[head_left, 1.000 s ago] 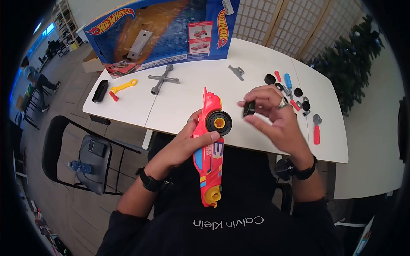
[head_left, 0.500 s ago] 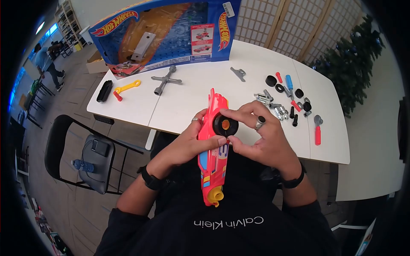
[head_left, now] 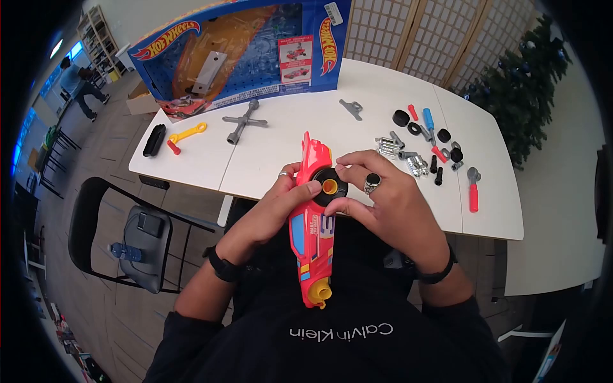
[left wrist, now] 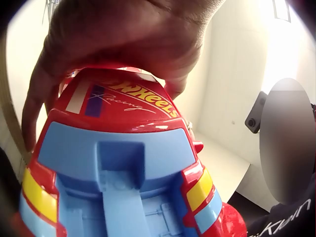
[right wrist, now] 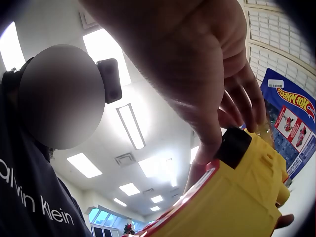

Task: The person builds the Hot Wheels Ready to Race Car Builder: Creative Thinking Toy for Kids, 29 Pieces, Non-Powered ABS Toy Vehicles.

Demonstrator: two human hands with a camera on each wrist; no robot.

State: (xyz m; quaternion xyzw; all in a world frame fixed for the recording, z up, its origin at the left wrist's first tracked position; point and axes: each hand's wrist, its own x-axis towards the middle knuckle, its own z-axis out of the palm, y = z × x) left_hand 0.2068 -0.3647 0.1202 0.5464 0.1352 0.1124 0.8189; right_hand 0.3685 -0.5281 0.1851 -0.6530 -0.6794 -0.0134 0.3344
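Observation:
My left hand (head_left: 271, 204) grips a red toy race car (head_left: 311, 255) that stands on end in front of my chest, with the thumb pressing near the wheel. My right hand (head_left: 389, 207) pinches a black tire (head_left: 341, 190) against the car's side, thumb and fingertips on its rim. A yellow hub (head_left: 330, 186) shows in the tire's middle. In the left wrist view the car's blue cockpit (left wrist: 118, 158) faces the camera below my palm. The right wrist view shows the yellow underside (right wrist: 237, 187) and the tire (right wrist: 234, 147) under my fingers.
Behind the hands stands a blue Hot Wheels box (head_left: 255, 96). A grey cross wrench (head_left: 244, 121), yellow wrench (head_left: 188, 132) and black tray-like part (head_left: 154, 140) lie left. Silver engine parts (head_left: 418, 166), loose tires (head_left: 400, 118), a blue-handled screwdriver (head_left: 428, 120) and red-handled ratchet (head_left: 473, 191) lie right.
My right hand has brought the black tire leftward from beside the car onto its wheel. My left thumb has shifted up the car to the tire's edge.

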